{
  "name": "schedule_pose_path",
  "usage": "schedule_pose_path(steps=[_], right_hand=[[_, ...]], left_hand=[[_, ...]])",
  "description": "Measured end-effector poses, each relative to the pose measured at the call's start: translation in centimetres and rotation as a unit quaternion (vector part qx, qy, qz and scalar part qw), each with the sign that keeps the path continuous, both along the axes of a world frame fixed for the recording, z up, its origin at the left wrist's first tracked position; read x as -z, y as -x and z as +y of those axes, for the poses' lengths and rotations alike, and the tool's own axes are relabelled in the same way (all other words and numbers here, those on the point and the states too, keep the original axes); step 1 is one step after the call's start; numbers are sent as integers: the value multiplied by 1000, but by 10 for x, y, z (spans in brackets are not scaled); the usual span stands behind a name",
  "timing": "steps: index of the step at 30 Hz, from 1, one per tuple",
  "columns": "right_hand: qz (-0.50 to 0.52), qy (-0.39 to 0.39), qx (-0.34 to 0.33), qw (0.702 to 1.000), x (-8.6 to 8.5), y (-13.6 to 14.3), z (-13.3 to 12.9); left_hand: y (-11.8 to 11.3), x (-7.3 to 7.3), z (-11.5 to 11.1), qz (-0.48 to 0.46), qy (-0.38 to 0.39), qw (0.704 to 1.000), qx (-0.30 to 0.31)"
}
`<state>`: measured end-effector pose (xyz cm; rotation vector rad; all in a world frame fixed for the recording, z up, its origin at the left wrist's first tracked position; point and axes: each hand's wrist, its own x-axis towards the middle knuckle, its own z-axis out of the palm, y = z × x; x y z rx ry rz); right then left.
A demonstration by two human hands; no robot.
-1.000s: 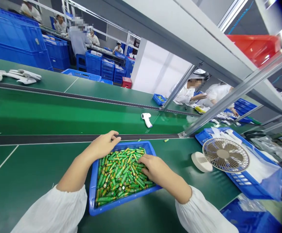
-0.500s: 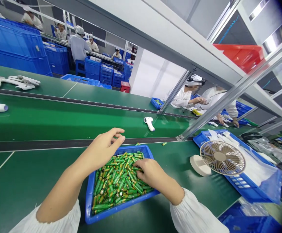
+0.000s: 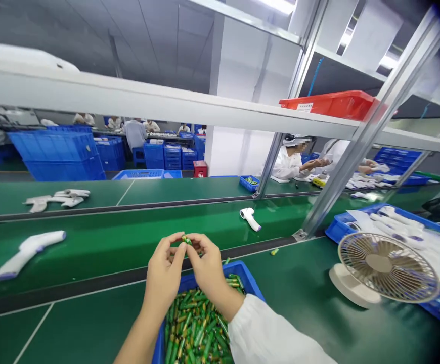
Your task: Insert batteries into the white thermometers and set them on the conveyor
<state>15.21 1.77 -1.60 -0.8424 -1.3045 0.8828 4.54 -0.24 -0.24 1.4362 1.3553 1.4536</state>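
Observation:
A blue tray [image 3: 249, 279] full of green batteries [image 3: 194, 328] sits on the green bench at the bottom centre. My left hand [image 3: 166, 275] and my right hand [image 3: 206, 267] are raised above the tray's far end, fingertips together. Both pinch one small green battery [image 3: 185, 239] between them. On the conveyor belt beyond lie two white handheld thermometers, one at the left [image 3: 25, 251] and one near the middle [image 3: 250, 218].
A small beige desk fan [image 3: 385, 267] stands at the right, in front of a blue bin of white parts [image 3: 339, 225]. A loose battery [image 3: 274, 251] lies on the bench. A slanted metal post [image 3: 351, 156] rises from the belt's edge. Other people work across the line.
Both hands rose out of the tray and came together on one battery. The view tilted up, and the left thermometer travelled rightward along the belt.

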Motion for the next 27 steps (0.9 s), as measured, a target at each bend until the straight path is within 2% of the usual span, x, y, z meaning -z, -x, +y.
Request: schedule_pose_path(steps=[3,8,12,15,18,23,27], right_hand=[[-20,-11,3,1000,10,9,3],[-85,6,24,996,20,-3,5],[-44,15,40,998,21,-3,12],[78,86,-19,993,21,0,19],[172,167,-101,966,20,1,26],[199,211,-148,946,18,-6,30],[205,226,-152,940,19,-10,33]], left_hand=[[0,9,5,-47,25,998,-30],[-8,22,8,-48,19,998,-42],[-4,32,12,-36,53,996,-55],[-1,35,16,-29,68,996,-46],[-3,36,17,-57,80,995,-26],[-4,39,20,-101,78,991,-47],[2,45,25,-126,80,988,-44]])
